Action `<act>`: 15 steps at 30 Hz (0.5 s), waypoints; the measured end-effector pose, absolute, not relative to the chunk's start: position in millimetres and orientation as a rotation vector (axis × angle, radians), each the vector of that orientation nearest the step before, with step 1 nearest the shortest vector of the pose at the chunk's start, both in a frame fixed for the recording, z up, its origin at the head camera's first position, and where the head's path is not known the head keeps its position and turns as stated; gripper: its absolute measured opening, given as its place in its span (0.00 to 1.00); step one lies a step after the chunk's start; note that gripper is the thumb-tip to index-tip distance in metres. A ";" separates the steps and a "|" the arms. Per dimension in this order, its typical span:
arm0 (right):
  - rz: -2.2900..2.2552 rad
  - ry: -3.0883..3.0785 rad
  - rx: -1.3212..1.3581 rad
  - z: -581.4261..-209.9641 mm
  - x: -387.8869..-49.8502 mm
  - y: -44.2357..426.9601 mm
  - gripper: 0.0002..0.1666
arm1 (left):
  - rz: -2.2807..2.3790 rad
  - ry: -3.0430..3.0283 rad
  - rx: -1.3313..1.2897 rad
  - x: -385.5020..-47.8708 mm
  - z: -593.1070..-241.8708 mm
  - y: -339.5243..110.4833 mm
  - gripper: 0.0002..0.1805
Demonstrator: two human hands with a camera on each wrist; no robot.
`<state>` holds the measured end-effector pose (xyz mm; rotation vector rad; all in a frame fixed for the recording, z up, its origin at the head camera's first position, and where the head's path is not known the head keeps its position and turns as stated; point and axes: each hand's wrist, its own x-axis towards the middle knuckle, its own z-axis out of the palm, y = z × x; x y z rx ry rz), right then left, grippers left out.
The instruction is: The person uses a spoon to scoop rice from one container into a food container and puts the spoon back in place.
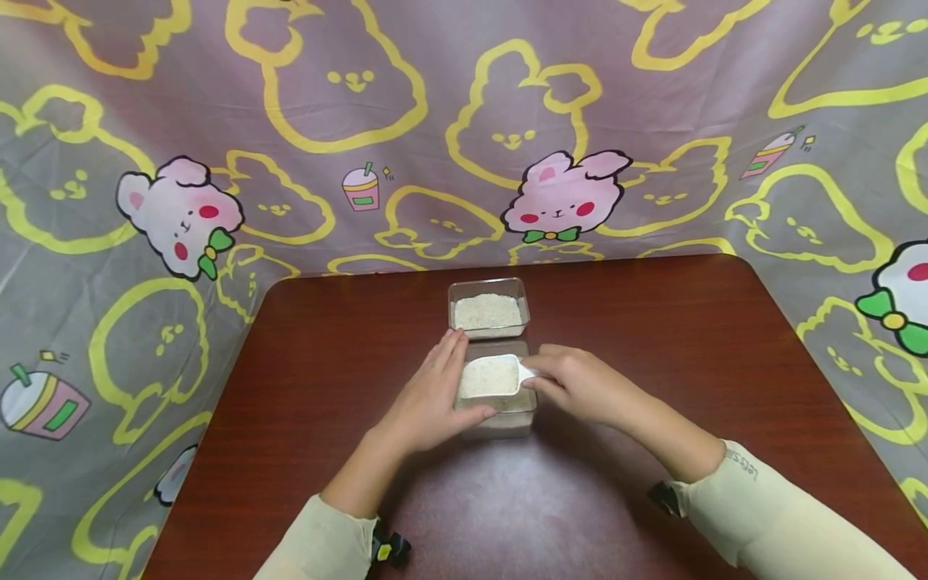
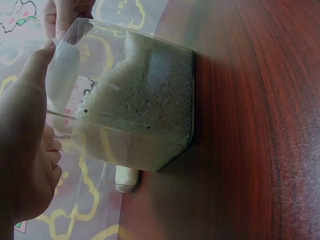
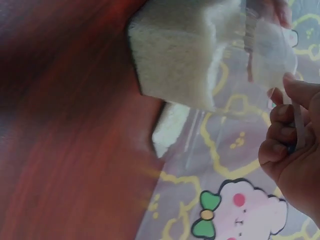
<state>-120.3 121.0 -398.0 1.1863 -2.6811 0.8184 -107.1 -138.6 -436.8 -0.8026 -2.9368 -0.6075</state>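
**Right grip (image 1: 573, 383) closed around the handle of a white, flat-ended scoop (image 1: 491, 376); left grip (image 1: 428, 395) laid along a deep, clear, rectangular container (image 1: 500, 427)**

Right grip: fingers curled round the scoop's slim handle, thumb pressed on it near the bowl, no gap visible. The back of the hand faces up; the forearm enters from the lower right of the head view and angles inward. The scoop's bowl, loaded with pale, rice-like grain, lies directly left of this grip, at the container's mouth and roughly level.

Left grip: fingers extended and together along the container's left side, thumb spread away along the near rim. The hand is in contact with the container but not wrapped around it.

The container stands upright between the two grips on a reddish-brown wood-look worktop (image 1: 348, 338). More grain is banked inside; the left wrist view records small dark specks (image 2: 86, 111) against its wall.

Beyond both grips stands a lower, clear, rectangular tub (image 1: 500, 331), also holding grain. Left fingertips appear near its closest left corner; contact cannot be determined.
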 end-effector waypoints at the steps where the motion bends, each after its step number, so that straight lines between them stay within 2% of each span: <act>1: 0.839 -2.674 1.182 -400.1 -120.3 122.9 0.12 | -0.607 -2.941 -0.798 -107.1 -436.8 -138.7 0.60; 15: 0.919 -2.673 1.126 -402.3 -121.9 140.6 0.15 | -0.661 -2.955 -0.765 -107.0 -436.1 -138.5 0.60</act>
